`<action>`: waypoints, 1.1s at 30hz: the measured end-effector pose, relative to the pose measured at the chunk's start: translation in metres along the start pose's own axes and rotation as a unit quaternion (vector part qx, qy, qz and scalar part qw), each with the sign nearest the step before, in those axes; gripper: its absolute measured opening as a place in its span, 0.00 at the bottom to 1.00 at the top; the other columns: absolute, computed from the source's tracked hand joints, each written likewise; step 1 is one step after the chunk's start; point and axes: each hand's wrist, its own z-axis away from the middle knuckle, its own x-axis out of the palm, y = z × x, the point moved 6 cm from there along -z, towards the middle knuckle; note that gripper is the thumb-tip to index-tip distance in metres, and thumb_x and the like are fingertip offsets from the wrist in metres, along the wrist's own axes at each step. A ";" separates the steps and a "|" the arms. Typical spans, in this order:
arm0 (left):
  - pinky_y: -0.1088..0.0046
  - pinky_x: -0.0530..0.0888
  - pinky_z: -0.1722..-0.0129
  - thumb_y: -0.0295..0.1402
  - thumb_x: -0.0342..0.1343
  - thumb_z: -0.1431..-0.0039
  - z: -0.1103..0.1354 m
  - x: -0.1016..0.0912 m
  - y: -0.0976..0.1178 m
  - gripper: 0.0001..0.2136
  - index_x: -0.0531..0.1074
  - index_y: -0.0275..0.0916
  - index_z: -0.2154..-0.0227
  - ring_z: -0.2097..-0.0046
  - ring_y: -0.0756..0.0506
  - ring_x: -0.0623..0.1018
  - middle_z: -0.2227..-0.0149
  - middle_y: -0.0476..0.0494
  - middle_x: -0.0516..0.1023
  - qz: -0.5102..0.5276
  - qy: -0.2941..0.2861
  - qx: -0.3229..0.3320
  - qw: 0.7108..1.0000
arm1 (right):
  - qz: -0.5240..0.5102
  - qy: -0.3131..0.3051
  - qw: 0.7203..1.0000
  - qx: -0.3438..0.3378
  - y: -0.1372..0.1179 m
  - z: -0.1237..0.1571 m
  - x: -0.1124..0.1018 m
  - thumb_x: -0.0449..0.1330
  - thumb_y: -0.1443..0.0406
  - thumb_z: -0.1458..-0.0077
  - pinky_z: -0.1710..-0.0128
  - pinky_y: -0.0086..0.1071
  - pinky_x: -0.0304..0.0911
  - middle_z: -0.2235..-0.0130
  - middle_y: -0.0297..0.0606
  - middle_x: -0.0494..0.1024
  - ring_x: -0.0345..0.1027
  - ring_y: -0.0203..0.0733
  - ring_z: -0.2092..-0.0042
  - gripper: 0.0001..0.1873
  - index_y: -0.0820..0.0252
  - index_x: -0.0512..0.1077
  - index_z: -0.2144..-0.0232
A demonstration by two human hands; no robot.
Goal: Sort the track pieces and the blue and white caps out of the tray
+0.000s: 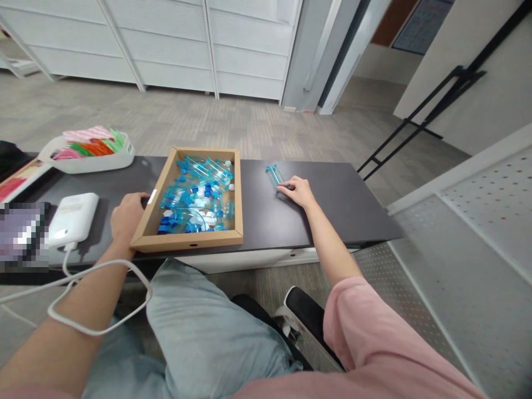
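Note:
My right hand (297,192) is over the dark tabletop, its fingers closed in a pinch at the near end of a slim, clear blue plastic piece (274,174). The far end of that piece rests on the table; its exact kind is too small to tell. My left hand (127,216) is curled like a fist against the outer left side of a shallow cardboard box (238,210). What its fingers hold, if anything, is hidden. Inside the box lies a jumble of clear blue, dark blue and white plastic parts (197,194).
A white basket (100,164) with pink, green and orange strips stands at the back left. Near it are a white power bank (73,219) and a blurred-out device (22,233). A white cable (100,332) loops over my left forearm. The table (332,205) ends before a perforated panel (477,221).

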 end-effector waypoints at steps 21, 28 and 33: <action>0.56 0.78 0.35 0.31 0.53 0.20 0.007 -0.006 0.010 0.18 0.82 0.38 0.36 0.34 0.31 0.85 0.31 0.29 0.83 0.053 0.024 -0.002 0.998 | 0.019 -0.139 0.950 -0.279 -0.228 -0.072 0.078 0.73 0.55 0.29 0.36 0.54 0.68 0.42 0.47 0.84 0.77 0.62 0.39 0.13 0.51 0.85 0.48; 0.55 0.76 0.35 0.31 0.55 0.21 0.007 -0.010 0.013 0.18 0.82 0.39 0.36 0.34 0.30 0.84 0.31 0.28 0.82 0.062 0.026 0.001 0.998 | -0.139 -0.137 0.944 -0.266 -0.227 -0.081 0.086 0.71 0.52 0.28 0.32 0.58 0.69 0.45 0.45 0.86 0.79 0.60 0.39 0.11 0.51 0.81 0.56; 0.54 0.74 0.33 0.31 0.51 0.18 0.010 -0.013 0.016 0.20 0.80 0.32 0.33 0.32 0.30 0.82 0.29 0.23 0.80 0.071 0.001 0.009 0.997 | -0.361 -0.148 0.903 -0.181 -0.216 -0.079 0.065 0.75 0.34 0.37 0.36 0.54 0.75 0.40 0.46 0.87 0.81 0.56 0.40 0.30 0.51 0.77 0.61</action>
